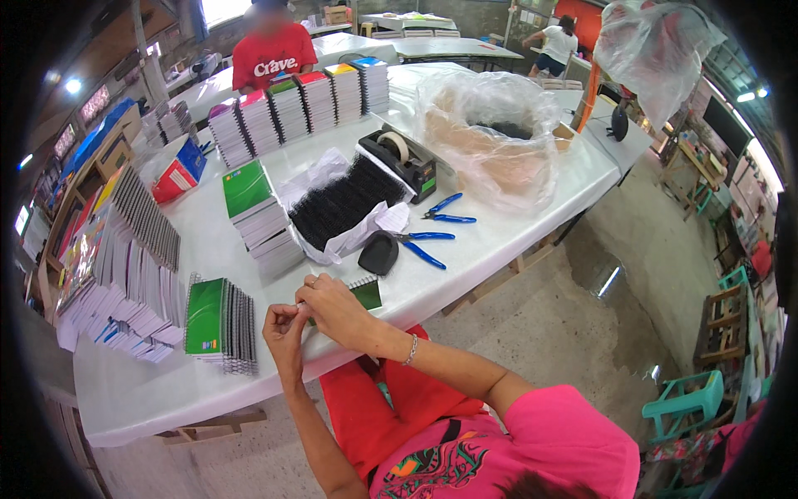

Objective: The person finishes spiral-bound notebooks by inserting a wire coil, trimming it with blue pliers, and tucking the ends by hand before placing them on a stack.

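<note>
White surface point(125, 412), stacked notebooks point(204, 318), both hands point(339, 313) together over a green notebook point(367, 296), their hold unclear, black coils point(341, 206) and blue pliers point(455, 219) beyond.

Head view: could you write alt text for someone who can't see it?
A person's left hand and right hand work close together at a partly hidden green spiral notebook on a white-covered table. Around them are stacked notebooks, black binding coils and two blue-handled cutters; a co-worker in a red shirt is across the table.
</note>
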`<action>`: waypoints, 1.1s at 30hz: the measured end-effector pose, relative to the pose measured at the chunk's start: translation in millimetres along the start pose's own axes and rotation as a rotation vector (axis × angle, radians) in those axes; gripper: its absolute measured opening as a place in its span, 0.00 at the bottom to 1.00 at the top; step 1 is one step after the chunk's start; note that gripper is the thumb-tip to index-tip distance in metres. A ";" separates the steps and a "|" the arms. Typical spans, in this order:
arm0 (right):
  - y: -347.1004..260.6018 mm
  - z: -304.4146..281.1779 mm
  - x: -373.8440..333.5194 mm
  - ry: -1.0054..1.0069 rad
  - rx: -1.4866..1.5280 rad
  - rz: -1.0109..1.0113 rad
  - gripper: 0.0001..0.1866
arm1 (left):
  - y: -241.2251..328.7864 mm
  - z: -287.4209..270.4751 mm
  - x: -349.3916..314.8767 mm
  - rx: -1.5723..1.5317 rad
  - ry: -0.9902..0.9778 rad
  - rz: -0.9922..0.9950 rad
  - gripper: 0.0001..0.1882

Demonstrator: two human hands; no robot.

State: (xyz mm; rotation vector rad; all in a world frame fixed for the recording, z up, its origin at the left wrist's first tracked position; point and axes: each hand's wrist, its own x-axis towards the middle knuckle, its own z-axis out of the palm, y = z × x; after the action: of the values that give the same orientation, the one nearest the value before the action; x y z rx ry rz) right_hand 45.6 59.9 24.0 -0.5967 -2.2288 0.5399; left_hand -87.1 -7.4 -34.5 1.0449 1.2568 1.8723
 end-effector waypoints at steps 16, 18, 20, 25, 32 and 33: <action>148.5 -120.5 -61.1 0.069 -0.627 0.426 0.34 | 19.5 16.2 -0.9 0.342 -0.223 0.150 0.17; 154.3 -129.0 -76.6 -0.090 -0.712 0.480 0.36 | 29.0 25.5 -2.0 0.340 -0.218 0.113 0.17; 152.6 -133.0 -76.1 -0.104 -0.595 0.479 0.35 | 29.6 25.5 -2.7 0.337 -0.215 0.114 0.14; 110.6 -124.8 -68.9 0.269 -0.223 0.500 0.26 | 40.6 23.9 -5.6 0.353 -0.205 -0.023 0.12; -24.3 -73.6 -68.1 0.049 0.041 0.175 0.32 | 31.4 24.2 -12.9 0.344 -0.124 -0.070 0.12; -30.1 -66.3 -70.8 0.048 0.038 0.179 0.32 | 31.7 25.9 -14.1 0.342 -0.127 -0.074 0.12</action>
State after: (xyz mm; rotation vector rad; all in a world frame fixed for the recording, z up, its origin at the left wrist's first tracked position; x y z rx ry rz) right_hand 131.2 8.5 42.5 -0.7865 -2.1271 0.6504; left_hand -60.2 -18.7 -2.6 1.2522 1.5511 1.5419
